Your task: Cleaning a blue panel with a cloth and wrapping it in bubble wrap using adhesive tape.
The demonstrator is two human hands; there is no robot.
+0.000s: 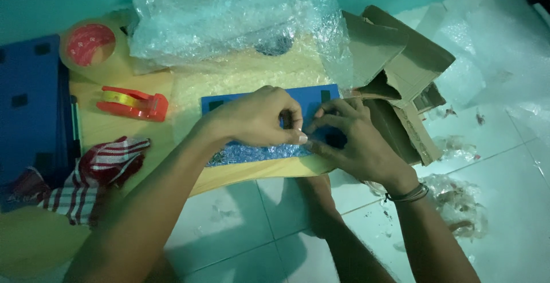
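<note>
On a pale wooden tabletop [114, 131], left hand [255, 120] and right hand [352, 140] pinch fingers closed on a flat blue box [260, 101] (part bubble-wrapped); crinkly bubble wrap [229, 14] heaps beyond the fingers.

I see pale tiled floor [229, 225] with dark grout lines, dim bluish light overall. Teal wall [46, 2] along top edge. Low yellowish wooden board [109, 128] on floor, shadow under its near edge.
</note>
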